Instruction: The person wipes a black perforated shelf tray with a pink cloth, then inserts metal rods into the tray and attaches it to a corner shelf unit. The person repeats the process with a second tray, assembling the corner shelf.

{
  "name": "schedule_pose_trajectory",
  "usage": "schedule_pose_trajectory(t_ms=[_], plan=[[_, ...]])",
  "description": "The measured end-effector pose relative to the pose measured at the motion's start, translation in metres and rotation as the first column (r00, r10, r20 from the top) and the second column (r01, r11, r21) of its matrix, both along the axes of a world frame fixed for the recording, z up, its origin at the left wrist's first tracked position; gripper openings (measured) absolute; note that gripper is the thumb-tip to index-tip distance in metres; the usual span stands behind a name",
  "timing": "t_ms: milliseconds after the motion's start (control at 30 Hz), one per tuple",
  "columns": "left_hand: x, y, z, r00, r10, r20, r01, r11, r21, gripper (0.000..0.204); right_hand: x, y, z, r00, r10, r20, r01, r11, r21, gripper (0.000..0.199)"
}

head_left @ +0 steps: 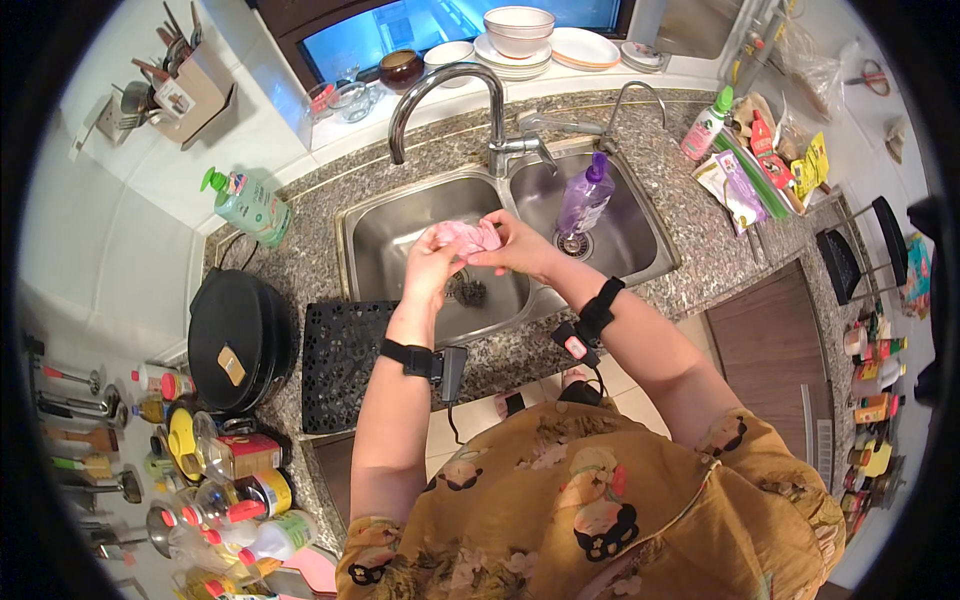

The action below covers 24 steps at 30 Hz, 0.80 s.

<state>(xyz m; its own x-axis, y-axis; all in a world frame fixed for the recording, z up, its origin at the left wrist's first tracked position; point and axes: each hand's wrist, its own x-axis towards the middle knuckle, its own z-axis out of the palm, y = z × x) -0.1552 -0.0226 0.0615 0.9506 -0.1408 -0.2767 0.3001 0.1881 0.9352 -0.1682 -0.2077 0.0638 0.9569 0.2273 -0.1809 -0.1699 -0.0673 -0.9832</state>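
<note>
Over the left basin of a steel double sink point(380, 225), a crumpled pink cloth point(470, 237) is held up between my two hands. The fingers of my left hand point(432, 262) close on its left side. On its right side, my right hand point(518, 246) pinches it between thumb and fingers. A dark scouring pad point(469, 291) lies below them on the basin floor, near the drain. Behind my hands, the chrome faucet point(447, 72) arches over the left basin, and no water shows from its spout. A purple pump bottle point(585, 200) stands in the right basin.
A green pump bottle point(250, 208) and a round black appliance point(238, 335) stand left, beside a black perforated mat point(340, 365). Stacked bowls point(519, 35) line the windowsill. Packets and a spray bottle point(706, 125) crowd the right counter. Several condiment bottles point(240, 455) fill the lower left.
</note>
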Motion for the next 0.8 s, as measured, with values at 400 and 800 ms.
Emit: schedule_pose_trajectory(t_ms=[400,800], plan=[[-0.026,-0.012,0.04,1.0,-0.015,-0.001,0.015,1.0,0.0,0.035,-0.018,-0.048,0.023,0.969,-0.091,-0.23,0.175,0.908,0.381,0.039],[-0.044,-0.066,0.046,0.98,0.106,0.171,-0.128,0.984,0.126,0.013,-0.031,-0.152,0.08,0.942,-0.253,0.221,0.201,0.952,0.231,0.032]])
